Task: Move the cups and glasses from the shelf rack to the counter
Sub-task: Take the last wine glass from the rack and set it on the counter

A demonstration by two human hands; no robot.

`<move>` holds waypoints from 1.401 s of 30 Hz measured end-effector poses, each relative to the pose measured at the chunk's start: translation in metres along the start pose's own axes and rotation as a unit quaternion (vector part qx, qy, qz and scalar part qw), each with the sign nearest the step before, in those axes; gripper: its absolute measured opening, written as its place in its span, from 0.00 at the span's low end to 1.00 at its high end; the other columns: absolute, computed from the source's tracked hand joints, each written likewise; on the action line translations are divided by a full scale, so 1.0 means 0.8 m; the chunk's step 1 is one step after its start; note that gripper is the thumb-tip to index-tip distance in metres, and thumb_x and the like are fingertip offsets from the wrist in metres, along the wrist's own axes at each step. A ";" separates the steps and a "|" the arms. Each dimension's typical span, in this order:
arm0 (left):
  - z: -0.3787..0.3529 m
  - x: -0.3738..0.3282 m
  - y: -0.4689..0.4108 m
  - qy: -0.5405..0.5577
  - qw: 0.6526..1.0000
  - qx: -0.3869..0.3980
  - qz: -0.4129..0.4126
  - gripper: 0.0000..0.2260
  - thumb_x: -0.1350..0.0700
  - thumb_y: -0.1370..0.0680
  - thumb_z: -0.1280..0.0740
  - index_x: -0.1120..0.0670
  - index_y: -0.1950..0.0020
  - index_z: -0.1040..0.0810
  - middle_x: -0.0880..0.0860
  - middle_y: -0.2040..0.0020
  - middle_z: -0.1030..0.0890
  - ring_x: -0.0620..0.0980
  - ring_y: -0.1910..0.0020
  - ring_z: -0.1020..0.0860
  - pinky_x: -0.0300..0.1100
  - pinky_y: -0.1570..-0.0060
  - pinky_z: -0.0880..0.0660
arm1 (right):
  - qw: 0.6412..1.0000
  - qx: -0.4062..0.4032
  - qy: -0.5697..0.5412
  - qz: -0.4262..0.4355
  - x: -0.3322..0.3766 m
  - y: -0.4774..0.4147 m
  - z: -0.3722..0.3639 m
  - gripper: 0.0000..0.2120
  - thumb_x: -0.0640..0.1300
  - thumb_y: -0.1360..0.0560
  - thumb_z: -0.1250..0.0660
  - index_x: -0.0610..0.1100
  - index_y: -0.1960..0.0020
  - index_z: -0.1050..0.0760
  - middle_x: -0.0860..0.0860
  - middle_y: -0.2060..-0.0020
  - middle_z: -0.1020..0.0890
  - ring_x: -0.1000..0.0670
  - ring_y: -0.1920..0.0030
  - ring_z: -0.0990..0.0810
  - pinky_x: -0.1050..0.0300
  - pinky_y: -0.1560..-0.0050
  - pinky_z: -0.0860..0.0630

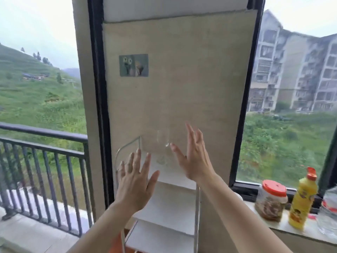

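Observation:
A clear stemmed glass point(162, 141) stands on the top shelf of a white shelf rack point(164, 212) against a beige panel. My left hand point(135, 179) is raised in front of the rack's left side, fingers spread, holding nothing. Just right of the glass my right hand point(193, 157) is held up with its palm turned toward the glass, thumb tip near the bowl, fingers apart. Neither hand touches the glass. The lower shelves that show are bare white boards.
A counter ledge point(284, 229) runs along the window at the right. On it stand a jar with an orange lid point(271, 199), a yellow bottle point(302, 199) and clear glassware point(328, 218) at the frame edge. A black balcony railing point(43, 152) is at the left.

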State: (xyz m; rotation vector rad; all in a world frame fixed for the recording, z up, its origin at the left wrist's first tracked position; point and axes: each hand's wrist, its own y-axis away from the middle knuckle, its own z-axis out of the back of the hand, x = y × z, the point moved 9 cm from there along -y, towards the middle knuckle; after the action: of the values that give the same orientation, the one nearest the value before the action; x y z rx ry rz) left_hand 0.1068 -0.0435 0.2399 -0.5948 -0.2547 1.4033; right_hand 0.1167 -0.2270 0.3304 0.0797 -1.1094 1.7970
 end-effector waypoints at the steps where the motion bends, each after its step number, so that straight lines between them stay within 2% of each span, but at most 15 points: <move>1: -0.015 0.010 -0.006 0.003 1.000 0.021 -0.003 0.32 0.33 0.21 0.66 0.44 0.19 0.59 0.53 0.19 0.63 0.55 0.21 0.65 0.58 0.24 0.63 | 1.000 0.009 0.003 -0.016 0.000 -0.014 -0.018 0.39 0.62 0.19 0.40 0.60 0.19 0.62 0.44 0.18 0.54 0.42 0.19 0.51 0.41 0.24 0.43; 6: -0.054 0.033 -0.013 0.031 0.998 0.049 0.002 0.35 0.36 0.23 0.70 0.43 0.20 0.45 0.49 0.18 0.47 0.52 0.20 0.55 0.54 0.25 0.66 | 0.996 0.044 -0.030 -0.068 0.002 -0.061 -0.097 0.41 0.57 0.20 0.36 0.60 0.19 0.62 0.41 0.19 0.58 0.40 0.19 0.52 0.45 0.23 0.45; 10: -0.058 0.035 -0.015 0.044 0.998 0.052 -0.005 0.35 0.35 0.23 0.70 0.43 0.20 0.45 0.49 0.18 0.47 0.52 0.20 0.55 0.52 0.27 0.70 | 0.992 0.060 -0.029 -0.106 -0.011 -0.073 -0.130 0.35 0.57 0.20 0.36 0.54 0.20 0.51 0.40 0.20 0.51 0.38 0.21 0.45 0.45 0.24 0.41; 13: -0.056 0.040 -0.013 0.049 0.997 0.055 -0.010 0.34 0.35 0.22 0.69 0.42 0.20 0.46 0.49 0.18 0.47 0.51 0.20 0.56 0.51 0.26 0.69 | 0.996 0.012 -0.028 -0.085 -0.009 -0.075 -0.129 0.23 0.54 0.20 0.34 0.44 0.32 0.37 0.45 0.34 0.32 0.41 0.33 0.28 0.51 0.38 0.31; 15: -0.054 0.041 -0.013 0.050 0.997 0.056 -0.011 0.33 0.36 0.22 0.68 0.42 0.20 0.45 0.50 0.18 0.47 0.52 0.20 0.55 0.51 0.26 0.68 | 0.996 -0.024 -0.029 -0.075 -0.004 -0.072 -0.123 0.19 0.53 0.20 0.33 0.43 0.41 0.38 0.48 0.45 0.30 0.42 0.46 0.24 0.53 0.48 0.31; 17: -0.054 0.039 -0.014 0.045 0.997 0.057 -0.014 0.32 0.36 0.21 0.67 0.43 0.20 0.45 0.50 0.19 0.46 0.53 0.20 0.53 0.52 0.26 0.67 | 0.996 -0.047 -0.037 -0.061 0.002 -0.066 -0.116 0.18 0.52 0.20 0.32 0.45 0.44 0.40 0.49 0.47 0.31 0.44 0.50 0.25 0.50 0.49 0.28; 19: -0.055 0.038 -0.014 0.044 0.997 0.060 -0.014 0.33 0.37 0.22 0.68 0.43 0.20 0.45 0.50 0.19 0.46 0.53 0.20 0.54 0.53 0.25 0.66 | 0.996 -0.065 -0.054 -0.040 0.011 -0.058 -0.106 0.20 0.51 0.21 0.31 0.44 0.39 0.38 0.50 0.43 0.31 0.46 0.48 0.26 0.50 0.47 0.26; 22: -0.056 0.040 -0.014 0.053 0.997 0.060 -0.011 0.34 0.36 0.23 0.69 0.43 0.20 0.44 0.50 0.19 0.46 0.53 0.20 0.54 0.53 0.25 0.65 | 0.992 -0.080 -0.092 -0.023 0.027 -0.041 -0.082 0.30 0.51 0.21 0.30 0.45 0.27 0.42 0.48 0.36 0.30 0.49 0.43 0.25 0.72 0.52 0.30; 23: -0.056 0.040 -0.014 0.053 0.997 0.057 -0.011 0.34 0.36 0.23 0.68 0.43 0.20 0.44 0.50 0.19 0.45 0.53 0.20 0.53 0.53 0.25 0.65 | 0.991 -0.088 -0.102 -0.023 0.030 -0.035 -0.069 0.34 0.51 0.22 0.30 0.46 0.24 0.45 0.47 0.35 0.29 0.51 0.43 0.24 0.75 0.53 0.30; 26: -0.057 0.042 -0.015 0.046 0.998 0.042 -0.006 0.33 0.37 0.21 0.67 0.43 0.21 0.41 0.50 0.19 0.43 0.53 0.20 0.52 0.53 0.25 0.65 | 0.987 -0.116 -0.110 -0.028 0.035 -0.013 -0.027 0.40 0.51 0.23 0.28 0.46 0.20 0.47 0.50 0.37 0.27 0.61 0.49 0.21 0.70 0.50 0.27; 29: -0.059 0.041 -0.013 0.049 0.998 0.026 0.001 0.34 0.37 0.21 0.67 0.45 0.22 0.37 0.52 0.20 0.39 0.55 0.20 0.49 0.53 0.25 0.64 | 0.982 -0.143 -0.116 -0.033 0.029 0.020 0.020 0.39 0.50 0.23 0.27 0.46 0.20 0.46 0.48 0.37 0.25 0.56 0.48 0.18 0.59 0.54 0.19; 32: -0.057 0.031 -0.011 0.052 0.998 0.016 0.019 0.34 0.38 0.20 0.66 0.48 0.23 0.35 0.54 0.21 0.38 0.56 0.21 0.47 0.56 0.25 0.63 | 0.976 -0.183 -0.113 -0.029 0.020 0.060 0.073 0.35 0.45 0.22 0.29 0.42 0.22 0.43 0.46 0.36 0.23 0.51 0.47 0.16 0.55 0.52 0.17; 35: -0.048 -0.006 0.000 0.085 0.996 0.018 0.020 0.31 0.40 0.18 0.62 0.50 0.23 0.34 0.56 0.22 0.37 0.57 0.21 0.46 0.61 0.25 0.60 | 0.967 -0.202 -0.146 -0.049 0.003 0.100 0.118 0.28 0.43 0.20 0.31 0.44 0.25 0.41 0.50 0.39 0.20 0.47 0.52 0.14 0.42 0.49 0.18; 38: -0.020 -0.068 0.028 0.133 0.991 -0.007 -0.002 0.29 0.41 0.18 0.58 0.53 0.25 0.32 0.58 0.23 0.35 0.60 0.23 0.42 0.63 0.25 0.55 | 0.961 -0.219 -0.146 -0.083 -0.020 0.142 0.168 0.32 0.49 0.20 0.32 0.48 0.22 0.44 0.60 0.44 0.20 0.51 0.53 0.15 0.53 0.54 0.17; 42: 0.023 -0.143 0.054 0.169 0.984 -0.060 -0.027 0.28 0.41 0.18 0.53 0.54 0.25 0.32 0.60 0.25 0.33 0.62 0.25 0.38 0.65 0.28 0.47 | 0.958 -0.233 -0.120 -0.114 -0.041 0.198 0.227 0.35 0.52 0.21 0.30 0.50 0.21 0.44 0.51 0.35 0.25 0.61 0.47 0.18 0.61 0.53 0.19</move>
State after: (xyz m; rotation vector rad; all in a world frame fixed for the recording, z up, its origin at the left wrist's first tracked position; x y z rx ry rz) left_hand 0.0415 -0.1475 0.2519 -0.9062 -0.0828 1.2182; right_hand -0.0598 -0.3942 0.3176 0.1383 -1.6044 1.3091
